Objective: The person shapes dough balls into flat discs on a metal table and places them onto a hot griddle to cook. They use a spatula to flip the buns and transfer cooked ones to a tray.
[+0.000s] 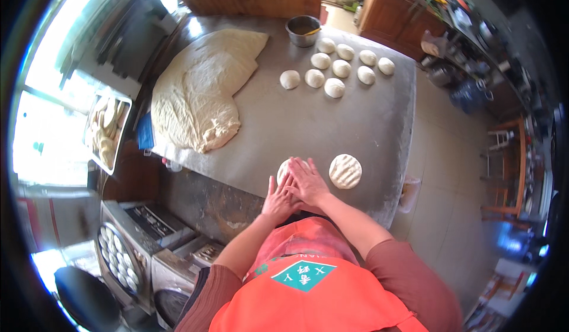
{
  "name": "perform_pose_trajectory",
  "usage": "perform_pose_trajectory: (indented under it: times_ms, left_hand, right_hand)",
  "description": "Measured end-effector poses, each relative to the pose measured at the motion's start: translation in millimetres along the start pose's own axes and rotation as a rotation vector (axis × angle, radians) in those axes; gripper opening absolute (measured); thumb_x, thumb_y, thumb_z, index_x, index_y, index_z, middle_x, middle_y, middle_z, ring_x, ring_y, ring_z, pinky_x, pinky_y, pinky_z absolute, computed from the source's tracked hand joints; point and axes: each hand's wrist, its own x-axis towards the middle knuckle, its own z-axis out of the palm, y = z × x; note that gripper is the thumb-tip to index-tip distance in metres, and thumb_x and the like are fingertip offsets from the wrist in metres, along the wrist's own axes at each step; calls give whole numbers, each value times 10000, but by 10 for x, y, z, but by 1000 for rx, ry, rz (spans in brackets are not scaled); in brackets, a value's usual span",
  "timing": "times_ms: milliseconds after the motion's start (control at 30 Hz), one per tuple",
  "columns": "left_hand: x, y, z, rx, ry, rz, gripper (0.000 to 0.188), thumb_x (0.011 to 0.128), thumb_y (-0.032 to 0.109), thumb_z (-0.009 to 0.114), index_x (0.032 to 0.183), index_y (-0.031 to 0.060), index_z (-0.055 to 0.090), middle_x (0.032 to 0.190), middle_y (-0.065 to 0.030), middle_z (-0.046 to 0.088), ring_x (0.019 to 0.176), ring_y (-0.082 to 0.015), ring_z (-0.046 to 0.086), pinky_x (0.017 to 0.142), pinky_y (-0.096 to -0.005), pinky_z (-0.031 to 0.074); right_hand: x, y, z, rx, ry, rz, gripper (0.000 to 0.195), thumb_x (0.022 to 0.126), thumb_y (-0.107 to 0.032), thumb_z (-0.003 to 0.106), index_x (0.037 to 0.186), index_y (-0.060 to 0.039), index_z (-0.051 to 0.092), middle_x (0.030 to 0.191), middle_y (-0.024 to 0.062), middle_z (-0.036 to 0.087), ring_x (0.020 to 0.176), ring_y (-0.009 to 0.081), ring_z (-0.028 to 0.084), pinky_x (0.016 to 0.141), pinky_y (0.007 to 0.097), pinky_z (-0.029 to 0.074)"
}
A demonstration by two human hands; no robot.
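Observation:
Near the front edge of the steel-topped table, a round piece of dough (282, 170) lies largely covered by my hands. My right hand (310, 184) rests flat over it, fingers stretched forward and slightly spread. Beside it, my left hand (280, 202) also reaches onto the dough, with its thumb apart and its fingertips partly hidden by the right hand. To the right lies a flattened dough disc (345, 171) with finger grooves across its top. Neither hand grasps anything.
A large slab of dough (200, 87) covers the table's (284, 123) left side. Several dough balls (341, 68) sit at the back right, near a metal pot (302, 32) with a yellow handle in it. A round pan of dough pieces (119, 258) stands at lower left.

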Motion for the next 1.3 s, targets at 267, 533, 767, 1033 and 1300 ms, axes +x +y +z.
perform_pose_trajectory:
  times_ms: [267,533,767,1033,1300]
  left_hand:
    - [382,-117,83,-651,404,-558,694,862,276,761,1439,29,465,1530,-193,448,1276,-300,572,1029,-438,477]
    - [650,470,-612,-271,-199,-547,481,726,464,801,991,70,723,995,-126,730,947,-266,720,830,-443,577]
    - [-498,395,156,-1415,434,-503,269,877,96,677,1136,26,662,931,-126,722,887,-243,719,780,-390,570]
    - [-3760,-86,1014,-2054,1299,-919,347,883,97,780,1201,14,668,1101,-80,727,974,-175,702,853,-338,590]
    - [-6542,-934,1031,-453,1289,-1889,559,895,273,779,1314,-41,585,1192,-249,697,1070,-336,709,904,-391,562]
  right_hand:
    - [-353,803,-476,-6,369,195,612,885,-290,720,1397,-18,527,1465,205,483,1392,376,419,1170,525,313]
    - [-1037,2116,-229,712,198,898,405,831,-291,853,1076,-23,675,832,64,661,649,181,622,561,327,504]
    - [-457,1434,-596,628,-127,492,296,843,-30,732,1116,26,630,1071,85,656,922,198,657,796,379,570]
    - [47,-766,-361,1383,-388,468,421,936,5,643,1334,-32,509,1261,130,634,1164,284,646,977,465,576]
    - [299,-3422,493,1341,-815,288,423,985,-68,625,1389,21,538,1319,132,645,1190,260,652,1021,396,543]
